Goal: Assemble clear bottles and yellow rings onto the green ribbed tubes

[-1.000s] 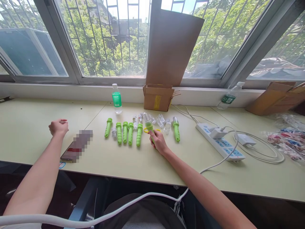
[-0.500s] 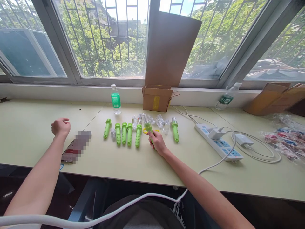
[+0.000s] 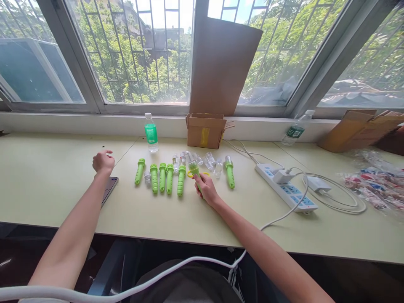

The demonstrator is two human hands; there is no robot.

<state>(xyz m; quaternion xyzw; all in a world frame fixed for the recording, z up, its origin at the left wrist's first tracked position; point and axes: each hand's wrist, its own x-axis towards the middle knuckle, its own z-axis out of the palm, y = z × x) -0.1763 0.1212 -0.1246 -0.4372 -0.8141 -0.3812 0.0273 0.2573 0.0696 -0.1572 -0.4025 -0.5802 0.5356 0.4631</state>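
Pale table [image 3: 158, 216], bottle labels [image 3: 151, 134] illegible, right hand [image 3: 205, 187] holding green tube [image 3: 194, 169]

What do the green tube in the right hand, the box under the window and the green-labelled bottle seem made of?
Green tube in the right hand: probably satin plastic; evenly coloured, moulded-looking.
Box: matte cardboard, judging by its brown folded flaps.
Bottle: glossy clear material, likely plastic, though glass isn't ruled out.
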